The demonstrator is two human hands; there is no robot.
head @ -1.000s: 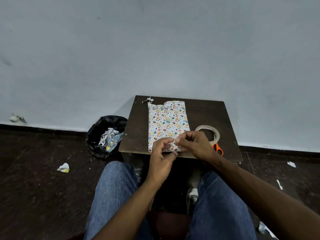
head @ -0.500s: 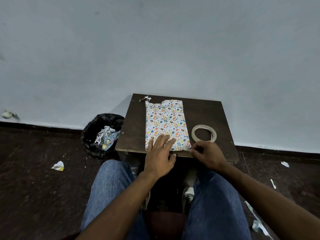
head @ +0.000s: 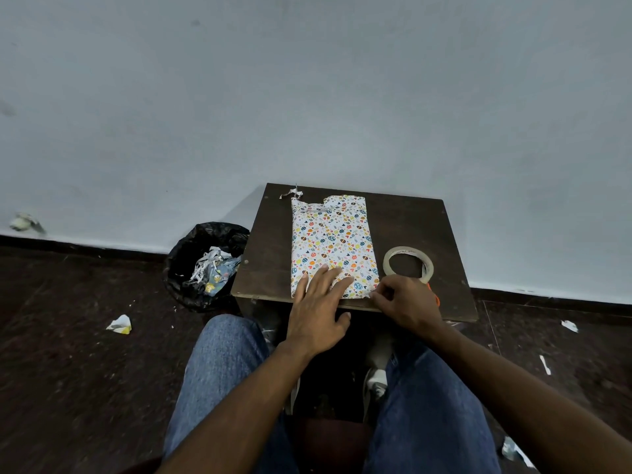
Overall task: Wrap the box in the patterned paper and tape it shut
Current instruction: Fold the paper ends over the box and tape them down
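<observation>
Seen from overhead, a box (head: 333, 244) wrapped in patterned paper is laid flat on a small dark table (head: 266, 254), its long side running from 12 to 6 o'clock and its near end at the table's front edge. The left hand (head: 319, 311) is spread with straight fingers pressed on the near end of the box, gripping nothing. The right hand (head: 407, 304) is set at the box's near right corner, at about 3 o'clock from the left hand, with its fingers curled and its fingertips (head: 376, 295) pinched together at the paper's edge; whether anything is held between them cannot be told. A tape roll (head: 408, 265) is lain flat on the table just beside the box at 3 o'clock, close above the right hand. An orange scissor handle (head: 435, 297) is partly hidden behind that hand. The paper at the box's far end is left ragged, with a torn scrap (head: 290, 194) lying at the table's far edge. A black-lined bin (head: 205, 265) holding paper offcuts is placed on the floor at 9 o'clock from the table, against a pale wall (head: 307, 97). Blue jeans (head: 222, 371) are seen at 6 o'clock.
</observation>
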